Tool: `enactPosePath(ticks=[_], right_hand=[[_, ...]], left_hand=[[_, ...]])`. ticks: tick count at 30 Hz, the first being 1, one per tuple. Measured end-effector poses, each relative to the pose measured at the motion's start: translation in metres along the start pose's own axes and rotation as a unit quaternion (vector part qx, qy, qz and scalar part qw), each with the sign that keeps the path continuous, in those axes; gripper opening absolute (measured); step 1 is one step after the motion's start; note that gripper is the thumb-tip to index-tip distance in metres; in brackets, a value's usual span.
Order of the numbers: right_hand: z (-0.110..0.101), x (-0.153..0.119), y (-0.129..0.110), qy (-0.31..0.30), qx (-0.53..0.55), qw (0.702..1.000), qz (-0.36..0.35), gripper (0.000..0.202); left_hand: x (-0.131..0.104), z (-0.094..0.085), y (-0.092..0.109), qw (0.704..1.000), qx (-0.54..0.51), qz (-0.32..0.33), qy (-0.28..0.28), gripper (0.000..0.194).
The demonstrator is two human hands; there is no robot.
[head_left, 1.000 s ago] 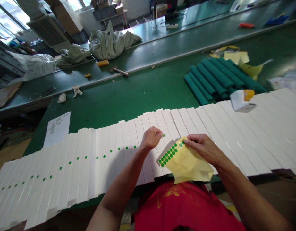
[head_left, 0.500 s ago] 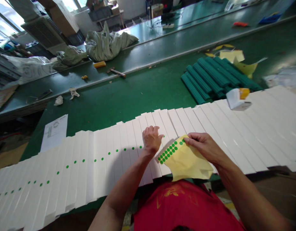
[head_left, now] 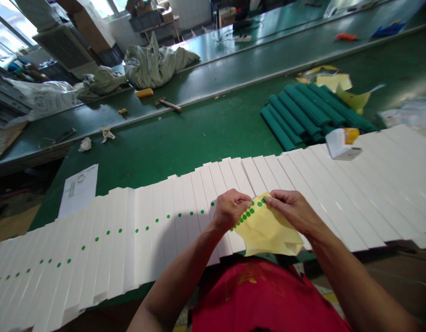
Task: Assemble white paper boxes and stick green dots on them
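Note:
My right hand (head_left: 292, 210) pinches the upper edge of a yellow backing sheet of green round stickers (head_left: 273, 230), which hangs down toward my front. At the sheet's upper left edge, the thumb and fingers of my left hand (head_left: 232, 210) are closed on a green dot sticker (head_left: 252, 203). That hand partly covers the rows of dots on the sheet. Beneath both hands lie long white flat boxes (head_left: 148, 249), overlapping side by side in a row. Those to the left each bear one green dot; a dot (head_left: 213, 204) shows just left of my left hand.
Behind the boxes is a green table (head_left: 185, 138) with a stack of ribbed green tubes (head_left: 303, 113). A small white box (head_left: 342, 144) stands on the row at right. A printed sheet (head_left: 79, 190) lies at left, a hammer (head_left: 169, 104) farther back.
My left hand has moved from the white boxes to the sticker sheet, its spread fingers now pinched together. A green dot shows on the box where it was. My right hand stays put.

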State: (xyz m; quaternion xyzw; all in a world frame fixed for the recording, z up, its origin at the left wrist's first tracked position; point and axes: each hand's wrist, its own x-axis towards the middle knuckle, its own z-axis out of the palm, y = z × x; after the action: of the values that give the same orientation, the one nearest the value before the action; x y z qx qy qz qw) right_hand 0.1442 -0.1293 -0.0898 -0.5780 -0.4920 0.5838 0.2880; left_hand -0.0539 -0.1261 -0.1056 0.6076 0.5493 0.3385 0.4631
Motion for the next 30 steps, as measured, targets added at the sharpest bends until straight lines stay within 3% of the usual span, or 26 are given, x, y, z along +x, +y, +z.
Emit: enactPosePath(ticks=[7, 13, 18, 23, 30], right_hand=[[0.002, -0.003, -0.003, 0.016, -0.009, 1.0, 0.005, 0.038], [0.003, -0.002, -0.004, 0.026, -0.013, 1.0, 0.003, 0.039], [0.0, -0.001, 0.0, 0.013, -0.016, 1.0, 0.019, 0.038], [-0.007, -0.006, 0.003, -0.036, 0.019, 0.998, 0.047, 0.038], [-0.017, -0.01, 0.008, -0.05, 0.032, 0.997, 0.045, 0.037]], left_hand=[[0.003, -0.001, 0.006, 0.996, 0.087, 0.016, -0.004, 0.007], [0.002, 0.0, 0.01, 0.998, 0.046, 0.048, 0.0, 0.007], [0.013, -0.008, -0.002, 0.997, -0.056, -0.046, -0.008, 0.011], [0.033, -0.018, -0.022, 0.994, -0.026, -0.1, -0.015, 0.014], [0.046, 0.008, -0.033, 0.987, 0.095, -0.12, -0.047, 0.011]])
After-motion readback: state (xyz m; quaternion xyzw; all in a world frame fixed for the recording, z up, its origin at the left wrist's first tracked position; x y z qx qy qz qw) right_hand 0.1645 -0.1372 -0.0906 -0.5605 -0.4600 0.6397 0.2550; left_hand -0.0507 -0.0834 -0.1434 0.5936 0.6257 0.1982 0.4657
